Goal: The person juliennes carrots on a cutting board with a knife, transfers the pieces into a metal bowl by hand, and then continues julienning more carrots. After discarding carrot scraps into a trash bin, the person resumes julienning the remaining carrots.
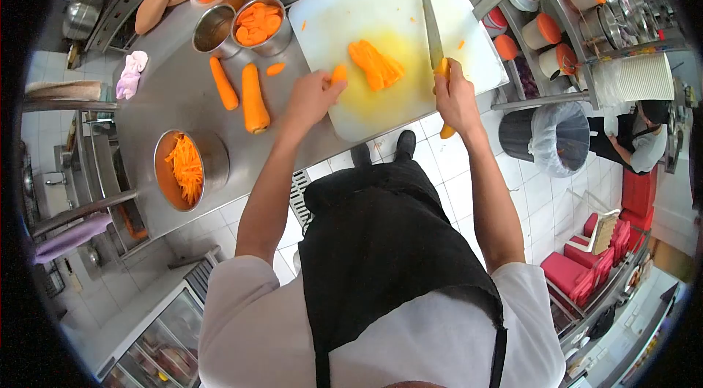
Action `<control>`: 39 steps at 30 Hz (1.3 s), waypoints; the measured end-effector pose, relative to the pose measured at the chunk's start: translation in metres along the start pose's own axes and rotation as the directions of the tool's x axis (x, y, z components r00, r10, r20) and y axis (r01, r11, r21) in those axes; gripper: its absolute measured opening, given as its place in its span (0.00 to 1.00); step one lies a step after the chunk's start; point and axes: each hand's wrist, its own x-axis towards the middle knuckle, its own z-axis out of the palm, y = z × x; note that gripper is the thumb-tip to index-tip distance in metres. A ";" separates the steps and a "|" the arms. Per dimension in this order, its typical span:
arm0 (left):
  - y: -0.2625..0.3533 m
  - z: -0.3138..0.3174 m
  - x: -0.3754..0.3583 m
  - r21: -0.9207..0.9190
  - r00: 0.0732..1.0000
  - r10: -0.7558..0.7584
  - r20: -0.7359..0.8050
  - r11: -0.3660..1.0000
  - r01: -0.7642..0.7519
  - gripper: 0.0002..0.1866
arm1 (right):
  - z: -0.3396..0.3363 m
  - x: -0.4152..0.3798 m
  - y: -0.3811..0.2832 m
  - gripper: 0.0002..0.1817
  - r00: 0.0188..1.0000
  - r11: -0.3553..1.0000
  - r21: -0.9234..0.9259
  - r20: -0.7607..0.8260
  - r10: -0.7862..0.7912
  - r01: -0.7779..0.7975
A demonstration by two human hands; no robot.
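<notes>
On the white cutting board point(329, 21) lies a bunch of orange carrot slices point(375, 65). My left hand point(313, 97) pinches a small carrot piece point(339, 74) at the board's left edge. The yellow handle of a long knife point(431, 25) is in my closed right hand point(457, 98), at the board's right side, with the blade pointing away from me over the board. Left of the board, two peeled carrots, one thin point(224, 85) and one thick point(254, 101), rest on the metal table beside a loose slice point(276, 68).
A metal bowl of carrot slices point(258, 24) and other bowls stand behind. Carrot shreds point(186, 170) fill a metal pot at the left. Another person's arm point(157, 0) reaches in at the top left. A lined bin point(560, 139) and a person point(637, 135) are at the right.
</notes>
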 end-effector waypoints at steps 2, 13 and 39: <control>0.003 -0.005 -0.008 -0.118 0.952 -0.218 0.214 0.962 0.247 0.18 | -0.005 -0.011 -0.020 0.23 0.999 0.996 0.079 -0.032 0.031 -0.028; -0.028 0.033 -0.041 -0.055 0.919 0.123 -0.374 0.987 -0.154 0.13 | 0.053 -0.075 -0.073 0.37 0.918 0.927 0.177 0.169 -0.359 0.330; -0.020 0.041 -0.038 -0.115 0.911 0.115 -0.396 0.978 -0.173 0.18 | 0.069 -0.089 -0.091 0.38 0.932 0.987 -0.048 0.337 -0.131 0.156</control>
